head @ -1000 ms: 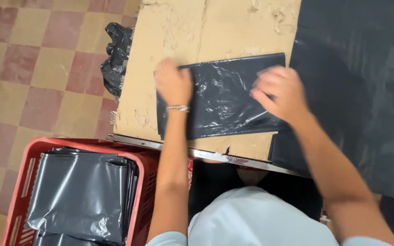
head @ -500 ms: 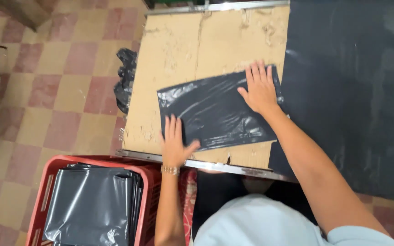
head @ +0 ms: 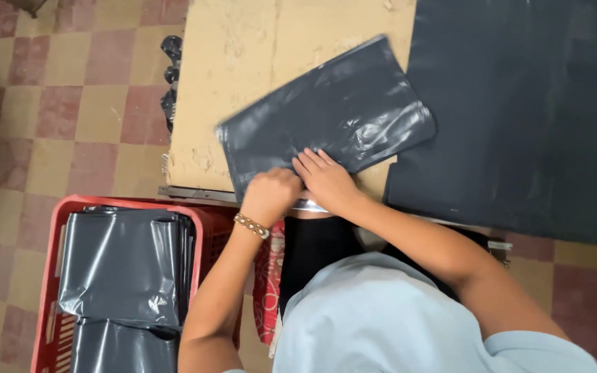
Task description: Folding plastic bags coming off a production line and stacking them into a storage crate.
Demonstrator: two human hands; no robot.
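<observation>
A flat black plastic bag [head: 333, 117] lies tilted on the tan worn tabletop [head: 243, 76]. My left hand [head: 271, 195], with a beaded bracelet on the wrist, is curled at the bag's near edge and grips it. My right hand [head: 326, 181] lies right beside it, fingers flat on the same near edge, pressing the bag at the table's front rim. The two hands touch each other.
A red plastic crate [head: 48, 276] on the checked floor at lower left holds a stack of folded black bags [head: 122, 266]. A large black sheet [head: 526, 117] covers the table's right side. A crumpled black bag [head: 169, 76] hangs off the table's left edge.
Both hands have come together at the bag's near edge; before, the right hand lay flat on its far right corner and the left was at the table's front. The bag has shifted and tilted.
</observation>
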